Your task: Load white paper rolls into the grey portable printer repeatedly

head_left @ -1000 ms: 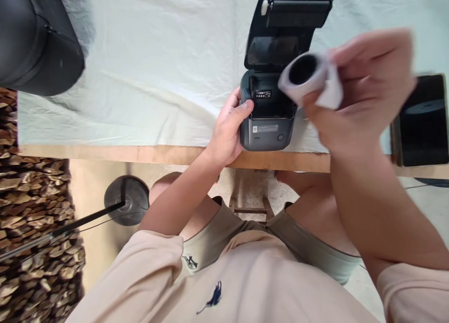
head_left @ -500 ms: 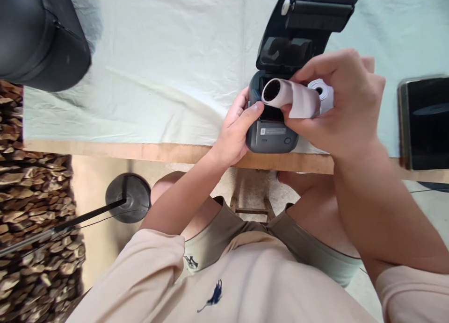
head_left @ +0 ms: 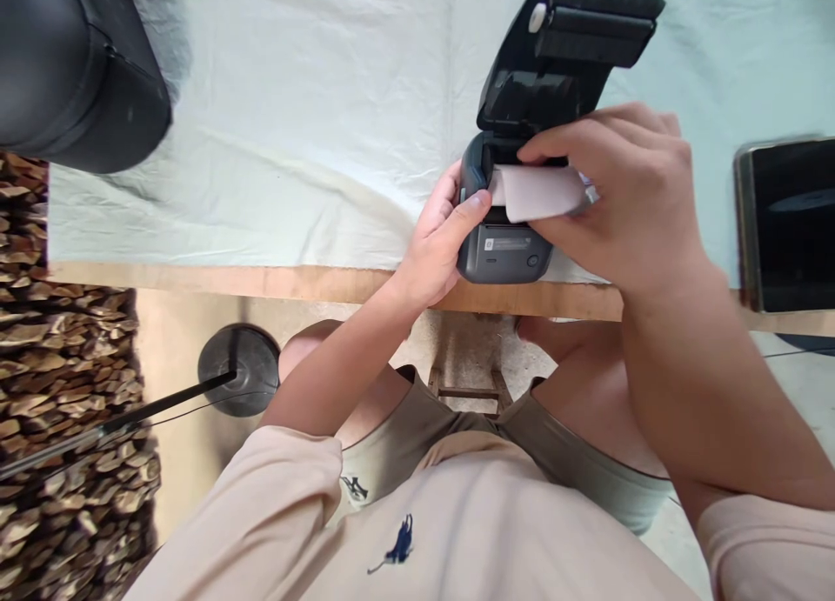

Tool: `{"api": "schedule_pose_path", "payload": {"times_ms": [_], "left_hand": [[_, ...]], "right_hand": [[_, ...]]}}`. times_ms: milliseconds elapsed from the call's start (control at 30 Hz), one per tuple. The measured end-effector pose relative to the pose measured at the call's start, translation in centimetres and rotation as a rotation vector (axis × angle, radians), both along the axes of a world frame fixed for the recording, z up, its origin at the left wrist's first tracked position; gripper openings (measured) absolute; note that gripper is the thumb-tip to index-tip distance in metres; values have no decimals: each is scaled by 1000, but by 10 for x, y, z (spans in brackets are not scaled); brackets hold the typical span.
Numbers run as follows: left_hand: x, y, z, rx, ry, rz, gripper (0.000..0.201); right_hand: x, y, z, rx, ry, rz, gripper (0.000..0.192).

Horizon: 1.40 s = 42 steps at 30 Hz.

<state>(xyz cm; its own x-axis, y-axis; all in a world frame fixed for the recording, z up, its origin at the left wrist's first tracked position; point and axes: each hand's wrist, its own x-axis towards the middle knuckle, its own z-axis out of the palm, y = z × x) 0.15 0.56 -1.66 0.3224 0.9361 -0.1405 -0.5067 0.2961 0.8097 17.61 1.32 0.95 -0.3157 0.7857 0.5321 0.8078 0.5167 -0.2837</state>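
Since the frame half a second earlier, the right hand (head_left: 619, 210) has lowered the white cylindrical roll of label paper (head_left: 538, 192) from above the printer body into the mouth of its open bay, so the roll's dark core no longer faces the camera.

Nearest the viewer, below both sets of fingers, lies the bare wooden table edge (head_left: 261, 281). Just beyond it, the left hand (head_left: 434, 244) closes loosely on the near left corner of the small dark grey plastic label printer (head_left: 505, 253), thumb pressed to its front, apparently steadying the body against the push of loading. The right hand's fingers curl closed around the roll, thumb beneath and forefinger across the top, holding it level, probably to seat it squarely. A pale label on the printer's front panel, under the right thumb, carries print too small to read.

Beyond the fingertips stands the printer's hinged black lid (head_left: 567, 57), tipped back. Right of the right hand rests a dark glossy rectangular tablet (head_left: 786, 223); far left, a black rounded case (head_left: 71, 62) sits on the pale green cloth (head_left: 293, 131).
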Motion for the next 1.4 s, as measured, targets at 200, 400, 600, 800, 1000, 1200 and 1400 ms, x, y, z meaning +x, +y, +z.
{"api": "schedule_pose_path", "payload": {"times_ms": [200, 400, 600, 800, 1000, 1200, 1400], "left_hand": [[-6, 1, 2, -41, -65, -39, 18], [-10, -2, 0, 18, 169, -64, 56], [-10, -2, -6, 106, 256, -54, 98], [-13, -2, -10, 74, 245, -35, 100], [-14, -6, -6, 16, -52, -40, 50], [-7, -16, 2, 29, 52, 38, 52], [-7, -8, -3, 44, 12, 1, 38]], "right_hand": [[-1, -7, -2, 102, 110, 247, 11], [-7, -7, -2, 116, 444, 100, 15], [-9, -5, -1, -59, 609, 63, 45], [-19, -18, 3, 8, 705, -50, 31], [-29, -36, -3, -168, 687, 121, 47], [-27, -35, -16, -266, 567, 109, 52], [-18, -28, -25, -227, 503, 136, 57]]}}
